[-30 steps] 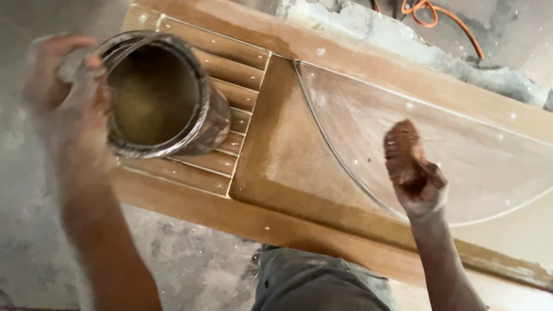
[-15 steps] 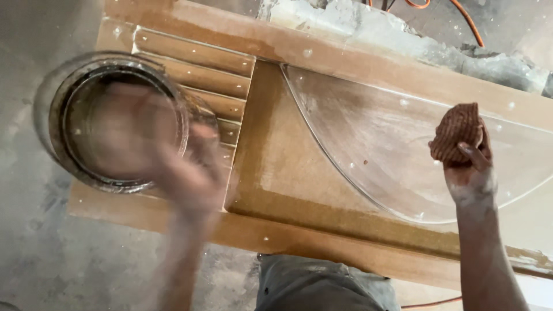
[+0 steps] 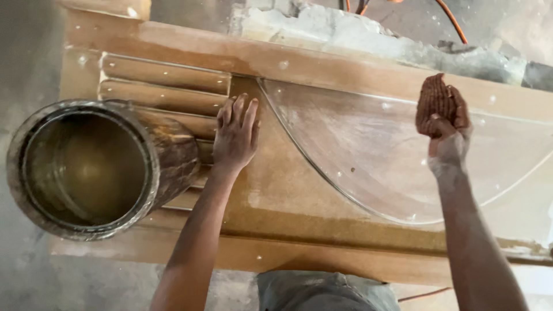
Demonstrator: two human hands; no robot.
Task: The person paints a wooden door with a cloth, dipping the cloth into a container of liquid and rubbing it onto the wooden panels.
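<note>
While left hand (image 3: 235,133) lies flat on door (image 3: 322,190) — tin (image 3: 86,167) holds brownish liquid | right hand (image 3: 446,138) grips rag (image 3: 436,102)

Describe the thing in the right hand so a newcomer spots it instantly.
Start at the long wooden door panel lying flat, then its pale curved inset. Over that inset's right part, the right hand grips a brown ribbed pad, darker and rougher than anything nearby.
</note>
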